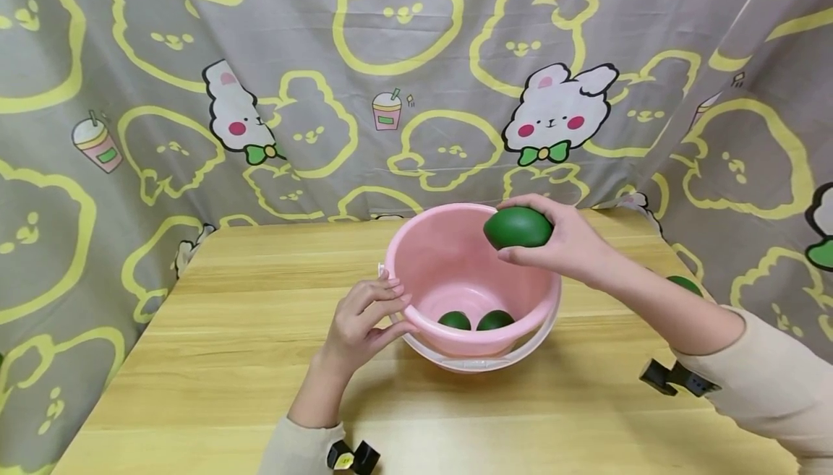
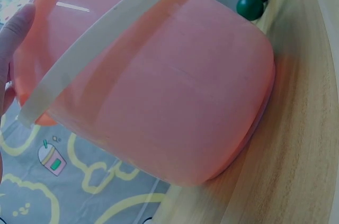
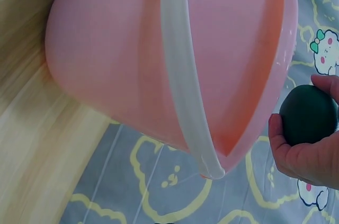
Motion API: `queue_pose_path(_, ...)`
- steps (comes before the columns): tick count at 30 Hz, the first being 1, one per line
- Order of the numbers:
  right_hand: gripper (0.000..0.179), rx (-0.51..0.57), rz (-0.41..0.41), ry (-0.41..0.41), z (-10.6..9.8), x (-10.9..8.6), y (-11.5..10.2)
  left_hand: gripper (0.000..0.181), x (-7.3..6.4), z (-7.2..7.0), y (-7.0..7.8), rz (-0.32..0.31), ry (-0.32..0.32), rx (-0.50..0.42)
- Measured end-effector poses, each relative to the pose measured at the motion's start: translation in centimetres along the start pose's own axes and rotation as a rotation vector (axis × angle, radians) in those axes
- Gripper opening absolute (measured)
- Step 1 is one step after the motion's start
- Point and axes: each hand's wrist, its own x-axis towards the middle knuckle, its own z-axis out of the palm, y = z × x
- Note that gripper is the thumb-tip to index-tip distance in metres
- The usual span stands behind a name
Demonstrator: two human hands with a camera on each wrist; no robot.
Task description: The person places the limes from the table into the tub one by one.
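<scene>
A green ball [image 1: 518, 228] is grasped by the right hand [image 1: 566, 244] over the pink bucket [image 1: 416, 258], whose rim is gripped by the left hand [image 1: 364, 319]. Two balls [image 1: 475, 321] are already inside; more remain on the bench [image 1: 228, 330].

A pink bucket [image 3: 132, 54] fills most of the frame, its side toward the camera and its rim at the upper right. A white handle [image 3: 183, 75] runs down across it from the top edge to the lower middle. At the right edge the right hand [image 3: 307, 158] grips a dark green ball [image 3: 307, 114], just beside the rim. Wooden table [image 3: 32, 144] shows at left, patterned grey cloth [image 3: 159, 192] along the bottom.
</scene>
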Motion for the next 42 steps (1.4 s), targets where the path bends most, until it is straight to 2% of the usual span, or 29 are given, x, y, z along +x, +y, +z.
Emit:
queue_pose_path(13, 0.061, -0.051, -0.070, -0.025, 0.3, 0.7, 0.1, 0.035, 0.1, 0.0, -0.1, 0.004, 0.008, -0.012)
queue_pose_path(22, 0.066, -0.014, -0.154, -0.074, 0.6, 1.1, 0.2, 0.035, 0.1, 0.0, 0.0, -0.004, 0.004, -0.017)
queue_pose_path(34, 0.061, 0.031, -0.158, 0.037, -0.4, 0.8, 0.9, 0.035, 0.2, 0.1, 0.0, -0.006, -0.005, -0.014)
queue_pose_path(42, 0.060, 0.050, -0.167, 0.070, -1.0, 0.4, 1.0, 0.034, 0.1, 0.1, 0.0, -0.015, -0.005, -0.018)
